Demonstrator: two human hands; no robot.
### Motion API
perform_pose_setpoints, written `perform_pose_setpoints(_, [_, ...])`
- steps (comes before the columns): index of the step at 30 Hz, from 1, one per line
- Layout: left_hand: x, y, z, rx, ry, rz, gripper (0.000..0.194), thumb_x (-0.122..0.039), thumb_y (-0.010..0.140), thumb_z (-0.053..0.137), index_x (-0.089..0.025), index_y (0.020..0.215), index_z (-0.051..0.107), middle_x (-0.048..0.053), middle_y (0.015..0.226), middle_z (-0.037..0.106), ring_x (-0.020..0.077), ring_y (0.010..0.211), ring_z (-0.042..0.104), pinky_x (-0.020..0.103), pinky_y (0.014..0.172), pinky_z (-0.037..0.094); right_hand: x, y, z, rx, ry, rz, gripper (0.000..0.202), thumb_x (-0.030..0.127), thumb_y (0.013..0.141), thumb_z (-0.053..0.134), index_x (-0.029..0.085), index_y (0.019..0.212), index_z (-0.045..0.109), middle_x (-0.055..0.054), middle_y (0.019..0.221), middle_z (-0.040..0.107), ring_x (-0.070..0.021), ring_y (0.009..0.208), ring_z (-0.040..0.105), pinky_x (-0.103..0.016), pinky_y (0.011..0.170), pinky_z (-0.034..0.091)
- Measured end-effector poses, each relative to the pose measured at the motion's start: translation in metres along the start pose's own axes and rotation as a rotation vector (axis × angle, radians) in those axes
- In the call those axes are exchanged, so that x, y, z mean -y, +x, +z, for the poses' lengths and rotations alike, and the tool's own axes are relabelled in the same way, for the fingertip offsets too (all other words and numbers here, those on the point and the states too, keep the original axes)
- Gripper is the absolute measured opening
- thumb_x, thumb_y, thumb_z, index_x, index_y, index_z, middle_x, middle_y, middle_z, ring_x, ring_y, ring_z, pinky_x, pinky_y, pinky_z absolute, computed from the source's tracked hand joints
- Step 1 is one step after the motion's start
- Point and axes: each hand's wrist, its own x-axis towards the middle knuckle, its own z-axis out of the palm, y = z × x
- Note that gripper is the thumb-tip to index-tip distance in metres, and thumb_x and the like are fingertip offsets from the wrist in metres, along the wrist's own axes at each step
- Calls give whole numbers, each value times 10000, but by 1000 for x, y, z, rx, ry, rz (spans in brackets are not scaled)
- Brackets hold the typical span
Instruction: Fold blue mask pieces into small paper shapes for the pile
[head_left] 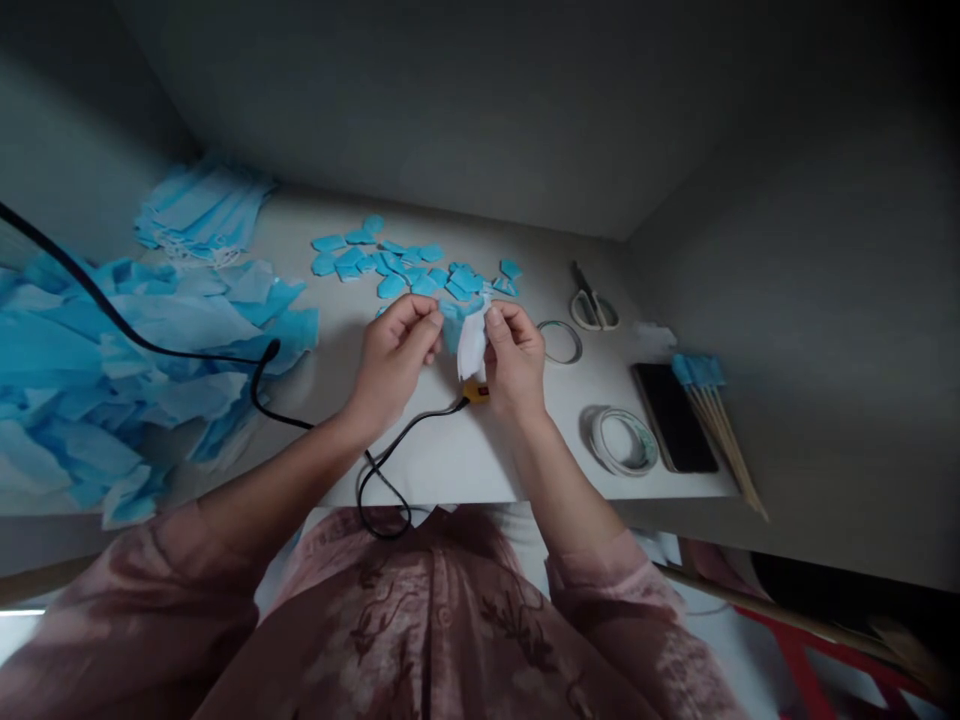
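Above the middle of the white table, a piece of blue and white fabric [472, 340] hangs between my two hands. My left hand [394, 360] is closed in a pinch at its blue edge. My right hand [516, 360] grips the white side between thumb and fingers. Just below the fabric lies a yellow tool [475, 391] with a black cord [420, 420]; most of it is hidden, so its kind is unclear. Small folded blue pieces [390, 265] are scattered beyond my hands.
At left are a heap of blue fabric scraps [150, 370] and a stack of face masks [206, 210]. To the right lie scissors [592, 300], a thin tape ring [561, 342], a tape roll [622, 442], a black phone [675, 418] and blue-topped sticks [716, 410].
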Motion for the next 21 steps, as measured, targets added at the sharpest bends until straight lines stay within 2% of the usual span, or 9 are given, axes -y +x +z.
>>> perform_pose_setpoints(3, [1, 2, 0, 21, -47, -44, 196, -330, 872, 639, -226, 755, 521, -46, 636, 511, 110, 596, 481, 251, 595, 419, -1, 0, -1, 3, -3, -11, 325, 549, 834, 774, 238, 891, 699, 40, 819, 623, -116, 755, 544, -253, 765, 468])
perform_pose_setpoints(6, [2, 2, 0, 72, -81, -21, 128, -301, 813, 678, -219, 830, 581, -22, 744, 587, 122, 696, 547, 254, 683, 470, -1, -1, -2, 6, 5, -15, 316, 546, 838, 777, 244, 898, 708, 31, 864, 648, -121, 788, 567, -257, 794, 481])
perform_pose_setpoints(10, [4, 3, 0, 82, -71, -12, 190, -269, 770, 742, -218, 858, 582, -29, 780, 571, 121, 748, 564, 260, 766, 495, -1, -1, -1, 14, 22, -19, 308, 542, 835, 787, 247, 898, 724, 33, 856, 662, -119, 795, 582, -260, 817, 489])
perform_pose_setpoints(14, [4, 3, -1, 56, -68, -31, 200, -286, 794, 765, -214, 809, 579, -40, 725, 550, 112, 697, 537, 242, 687, 471, 1, -2, 0, 30, 14, -7, 318, 555, 817, 799, 250, 884, 738, 35, 817, 658, -121, 771, 577, -265, 804, 493])
perform_pose_setpoints(21, [2, 1, -1, 58, -26, 14, 233, -300, 805, 737, -204, 707, 550, -45, 640, 510, 96, 609, 458, 240, 589, 369, 0, -3, -3, 106, 10, -19, 365, 616, 884, 710, 273, 995, 769, 12, 899, 688, -135, 824, 610, -276, 823, 504])
